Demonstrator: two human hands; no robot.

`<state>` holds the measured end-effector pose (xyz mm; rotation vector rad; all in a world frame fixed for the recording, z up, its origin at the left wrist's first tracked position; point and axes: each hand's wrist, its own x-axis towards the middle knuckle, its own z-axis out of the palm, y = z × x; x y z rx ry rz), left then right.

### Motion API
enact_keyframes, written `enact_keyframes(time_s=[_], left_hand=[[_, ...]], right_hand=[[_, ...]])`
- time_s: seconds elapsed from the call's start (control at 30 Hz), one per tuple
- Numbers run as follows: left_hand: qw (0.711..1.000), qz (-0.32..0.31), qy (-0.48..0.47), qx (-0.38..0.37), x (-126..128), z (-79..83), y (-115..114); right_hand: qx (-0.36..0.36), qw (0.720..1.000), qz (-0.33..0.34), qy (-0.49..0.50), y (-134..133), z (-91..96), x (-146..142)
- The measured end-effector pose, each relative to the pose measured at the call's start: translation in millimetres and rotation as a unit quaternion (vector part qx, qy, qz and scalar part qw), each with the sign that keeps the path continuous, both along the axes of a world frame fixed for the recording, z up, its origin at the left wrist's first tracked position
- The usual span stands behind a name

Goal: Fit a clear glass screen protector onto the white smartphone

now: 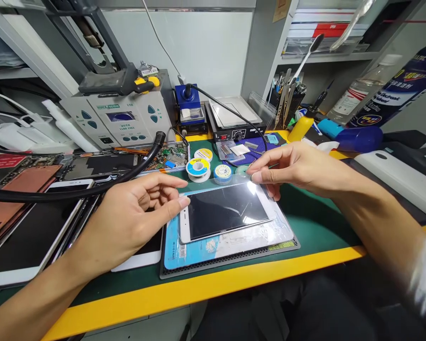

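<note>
A white phone (223,210) lies face up on a blue and white packet (230,244) that rests on a dark mat (227,260). A thin clear film (213,189) stretches over the phone's screen. My left hand (128,222) pinches the film's near left corner with thumb and forefinger. My right hand (294,170) pinches its far right corner above the phone's top end. Both hands hover just above the phone.
Several solder wire spools (199,168) sit behind the phone. A grey rework station (117,118) with a black hose (92,187) stands at the back left. Phones and tablets (31,237) are stacked on the left. A hot plate (234,118), tool holder (287,104) and bottles (362,94) fill the back right.
</note>
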<state>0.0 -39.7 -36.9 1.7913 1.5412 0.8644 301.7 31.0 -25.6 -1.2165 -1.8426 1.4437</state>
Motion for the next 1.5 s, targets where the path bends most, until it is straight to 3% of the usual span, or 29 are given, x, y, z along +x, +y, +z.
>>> enact_keyframes(time_s=[0.3,0.5,0.73,0.93,1.13,1.3,1.5], left_hand=[[1.000,0.000,0.005,0.005,0.2,1.4,-0.8],[0.994,0.035,-0.101,-0.021,1.3,8.5,-4.3],[0.984,0.036,-0.172,-0.024,0.2,5.6,-4.9],[0.987,-0.002,-0.154,-0.040,0.4,7.9,-4.8],[0.989,0.005,-0.142,-0.044,1.5,9.8,-6.3],[0.994,-0.001,-0.106,0.001,3.7,9.5,-6.7],[0.993,0.034,-0.058,0.093,7.3,10.5,-9.4]], right_hand=[[-0.004,1.000,-0.010,-0.015,-2.7,5.6,-1.9],[-0.040,0.999,0.006,0.025,-5.2,8.9,1.6],[-0.041,0.998,-0.005,0.038,-6.9,8.9,0.5],[-0.045,0.997,-0.005,0.061,-7.5,9.4,1.8],[-0.046,0.998,0.010,0.049,-6.4,8.0,2.4],[-0.011,0.998,-0.002,0.060,-7.1,7.7,2.9],[0.032,0.998,-0.007,0.063,-8.1,9.3,4.4]])
